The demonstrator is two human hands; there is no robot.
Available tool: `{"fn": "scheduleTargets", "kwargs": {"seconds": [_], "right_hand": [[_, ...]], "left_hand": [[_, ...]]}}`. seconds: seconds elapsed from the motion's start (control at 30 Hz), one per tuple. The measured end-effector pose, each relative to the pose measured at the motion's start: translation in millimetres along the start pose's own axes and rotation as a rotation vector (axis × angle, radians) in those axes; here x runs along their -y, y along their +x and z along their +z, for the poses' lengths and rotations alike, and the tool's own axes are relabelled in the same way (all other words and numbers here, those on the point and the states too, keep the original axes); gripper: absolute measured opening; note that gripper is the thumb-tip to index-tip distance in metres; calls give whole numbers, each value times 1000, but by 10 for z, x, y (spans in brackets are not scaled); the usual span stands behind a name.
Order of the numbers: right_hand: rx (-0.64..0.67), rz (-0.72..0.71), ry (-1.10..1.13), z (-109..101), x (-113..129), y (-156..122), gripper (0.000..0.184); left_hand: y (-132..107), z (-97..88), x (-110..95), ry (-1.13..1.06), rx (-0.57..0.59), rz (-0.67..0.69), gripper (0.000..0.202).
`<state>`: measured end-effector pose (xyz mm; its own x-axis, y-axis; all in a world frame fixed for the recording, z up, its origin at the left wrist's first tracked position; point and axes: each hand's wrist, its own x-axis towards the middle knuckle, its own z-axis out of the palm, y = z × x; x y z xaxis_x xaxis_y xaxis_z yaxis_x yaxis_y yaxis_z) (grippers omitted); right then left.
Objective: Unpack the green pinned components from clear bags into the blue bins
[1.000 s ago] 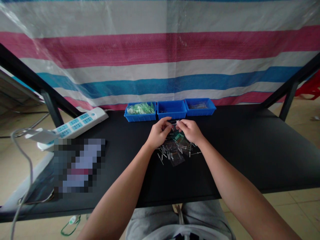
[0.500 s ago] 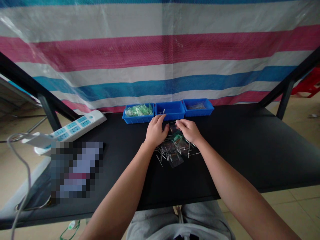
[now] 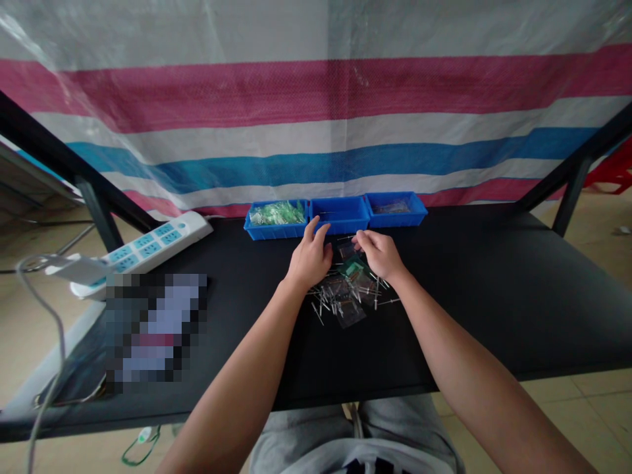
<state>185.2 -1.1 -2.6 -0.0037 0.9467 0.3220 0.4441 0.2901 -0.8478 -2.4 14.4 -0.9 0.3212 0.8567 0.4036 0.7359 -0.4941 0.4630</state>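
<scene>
My left hand point(image 3: 310, 257) is open in front of the middle blue bin point(image 3: 340, 227), its fingers apart and raised near the bin's front wall. In that bin lies a thin metal pin, apparently a blind rivet point(image 3: 326, 212). My right hand point(image 3: 379, 253) is closed in a pinch, and a slim blind rivet point(image 3: 347, 237) sticks out to the left of its fingertips. Below and between both hands spreads a loose pile of silver blind rivets point(image 3: 326, 299), mixed with small clear plastic bags point(image 3: 351, 313) and a green packet point(image 3: 354, 266).
The left blue bin point(image 3: 276, 232) holds green-and-clear packets; the right blue bin point(image 3: 399, 219) holds clear bags. A white power strip point(image 3: 148, 247) with a plugged-in adapter lies at the left, near a pixelated object point(image 3: 160, 329). Black frame bars and a striped sheet point(image 3: 296, 138) stand behind.
My left hand has let go of a rivet, which now lies in the middle bin, and its fingers have spread. My right hand keeps its pinch near the pile.
</scene>
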Motion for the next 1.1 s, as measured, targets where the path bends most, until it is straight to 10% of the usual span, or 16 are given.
{"fn": "scheduleTargets", "kwargs": {"seconds": [0.23, 0.5, 1.1], "right_hand": [[-38, -141, -358, -5, -110, 39, 26], [242, -77, -684, 14, -114, 14, 42], [272, -65, -587, 9, -73, 30, 26]], "left_hand": [[-10, 51, 34, 73, 104, 116, 36], [-63, 96, -20, 177, 240, 120, 38], [-18, 84, -19, 10, 148, -79, 38]]}}
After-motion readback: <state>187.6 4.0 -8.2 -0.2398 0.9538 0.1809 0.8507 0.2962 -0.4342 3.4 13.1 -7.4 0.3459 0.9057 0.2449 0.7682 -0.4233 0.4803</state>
